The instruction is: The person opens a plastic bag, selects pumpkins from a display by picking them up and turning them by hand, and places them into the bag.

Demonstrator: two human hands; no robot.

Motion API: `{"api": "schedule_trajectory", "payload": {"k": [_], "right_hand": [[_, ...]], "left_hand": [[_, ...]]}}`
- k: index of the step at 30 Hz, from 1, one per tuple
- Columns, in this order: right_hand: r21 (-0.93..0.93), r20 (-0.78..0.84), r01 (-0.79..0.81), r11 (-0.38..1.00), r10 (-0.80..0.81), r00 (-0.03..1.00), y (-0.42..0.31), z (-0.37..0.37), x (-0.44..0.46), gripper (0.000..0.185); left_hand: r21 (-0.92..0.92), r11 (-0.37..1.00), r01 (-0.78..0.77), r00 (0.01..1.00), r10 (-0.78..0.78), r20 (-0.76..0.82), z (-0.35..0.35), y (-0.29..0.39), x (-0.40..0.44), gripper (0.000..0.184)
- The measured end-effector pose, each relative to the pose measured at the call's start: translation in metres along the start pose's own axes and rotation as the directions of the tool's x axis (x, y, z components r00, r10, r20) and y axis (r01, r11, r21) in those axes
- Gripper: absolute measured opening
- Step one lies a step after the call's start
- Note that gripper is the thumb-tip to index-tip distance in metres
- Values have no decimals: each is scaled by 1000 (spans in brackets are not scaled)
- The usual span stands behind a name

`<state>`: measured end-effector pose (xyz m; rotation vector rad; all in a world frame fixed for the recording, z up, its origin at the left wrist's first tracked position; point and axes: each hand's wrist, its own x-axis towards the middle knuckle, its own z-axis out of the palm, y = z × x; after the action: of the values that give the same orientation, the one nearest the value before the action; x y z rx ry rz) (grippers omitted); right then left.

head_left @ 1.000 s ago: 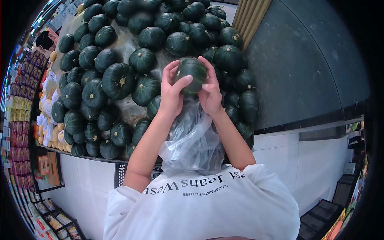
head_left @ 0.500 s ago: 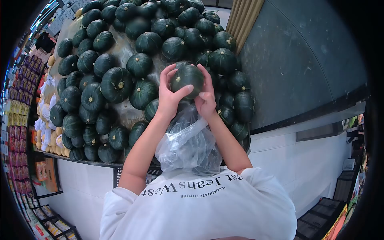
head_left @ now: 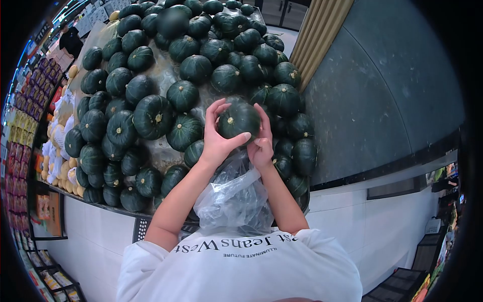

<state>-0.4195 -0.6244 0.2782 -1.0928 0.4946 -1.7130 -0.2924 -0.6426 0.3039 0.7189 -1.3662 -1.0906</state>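
Dark pumpkins crowd the surface while, just beyond the bag, our left hand and right hand wrap fingers around a held pumpkin, which could slip if either grip slackens.

Squash between left hand and right hand, bag nearer body, other squashes beyond, packets far left
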Motion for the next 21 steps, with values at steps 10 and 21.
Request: {"api": "schedule_trajectory", "payload": {"k": [10, 21], "right_hand": [[74, -11, -28, 997, 29, 1000, -4, 2, -1, 86], [93, 1, -51, 994, 51, 999, -3, 6, -1, 91]], "left_hand": [[91, 994, -62, 998, 61, 18, 0, 3, -2, 92], [-46, 999, -18, 999, 16, -43, 2, 7, -1, 91]]}}
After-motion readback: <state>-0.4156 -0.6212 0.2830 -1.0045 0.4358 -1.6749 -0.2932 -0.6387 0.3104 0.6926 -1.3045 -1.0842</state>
